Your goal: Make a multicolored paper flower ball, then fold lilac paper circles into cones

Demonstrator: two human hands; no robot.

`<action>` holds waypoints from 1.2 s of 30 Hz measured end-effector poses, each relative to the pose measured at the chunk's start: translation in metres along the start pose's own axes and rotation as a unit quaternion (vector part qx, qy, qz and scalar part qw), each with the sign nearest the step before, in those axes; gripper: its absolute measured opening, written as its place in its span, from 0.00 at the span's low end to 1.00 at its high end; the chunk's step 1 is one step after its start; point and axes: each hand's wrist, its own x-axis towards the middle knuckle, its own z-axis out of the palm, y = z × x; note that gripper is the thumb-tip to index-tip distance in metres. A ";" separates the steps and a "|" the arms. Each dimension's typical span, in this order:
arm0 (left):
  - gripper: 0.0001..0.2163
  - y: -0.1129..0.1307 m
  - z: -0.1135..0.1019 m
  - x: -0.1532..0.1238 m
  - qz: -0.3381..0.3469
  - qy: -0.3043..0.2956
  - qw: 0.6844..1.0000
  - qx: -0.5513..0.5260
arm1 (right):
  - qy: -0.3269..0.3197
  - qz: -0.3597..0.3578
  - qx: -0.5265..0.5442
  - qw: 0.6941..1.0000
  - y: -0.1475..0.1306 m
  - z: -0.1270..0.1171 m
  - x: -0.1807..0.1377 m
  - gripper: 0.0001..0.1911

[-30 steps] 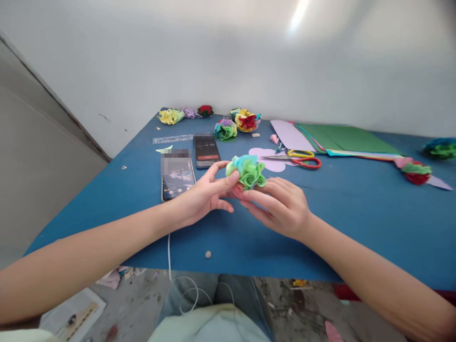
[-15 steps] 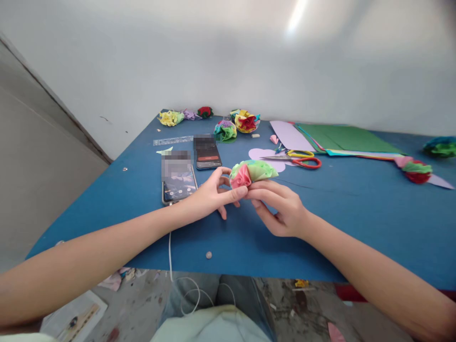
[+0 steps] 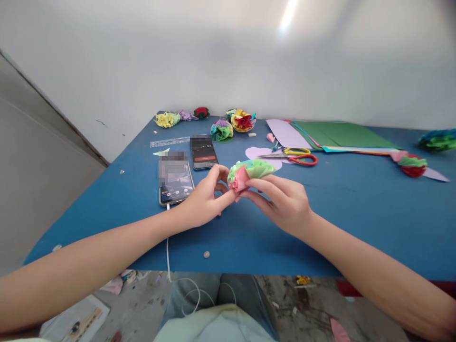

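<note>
A ruffled paper flower [image 3: 255,167], light green with a pink part at its near left, is held above the blue table between both hands. My left hand [image 3: 210,197] grips its left edge, with the thumb under the pink part and the fingers partly hidden behind. My right hand [image 3: 281,199] pinches the pink paper between thumb and fingers from the right. Just beyond the flower, scissors [image 3: 299,157] with yellow and red handles lie on a pale purple paper shape [image 3: 254,153].
Two phones, one with a white cable [image 3: 167,251], lie left of the hands; the nearer phone [image 3: 175,183] is close to my left wrist. Behind are a clear ruler [image 3: 170,142], several paper flowers [image 3: 243,121] and green paper sheets [image 3: 342,134]. Another flower [image 3: 411,165] lies at right.
My right hand has shifted its fingers onto the pink paper, its thumb and fingertips now pinching there. My left thumb has moved slightly down and left. The view has shifted a little.
</note>
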 end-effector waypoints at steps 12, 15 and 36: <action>0.13 0.001 0.000 -0.003 0.058 0.024 0.985 0.159 | -0.017 -0.125 -0.141 0.982 0.005 -0.009 0.002 0.16; 0.13 0.001 0.002 -0.004 0.060 0.037 0.981 0.181 | -0.020 -0.130 -0.154 0.979 0.003 -0.008 0.005 0.14; 0.24 0.008 0.002 -0.014 0.037 0.082 0.945 0.315 | -0.026 -0.039 -0.045 0.998 -0.001 -0.006 -0.002 0.13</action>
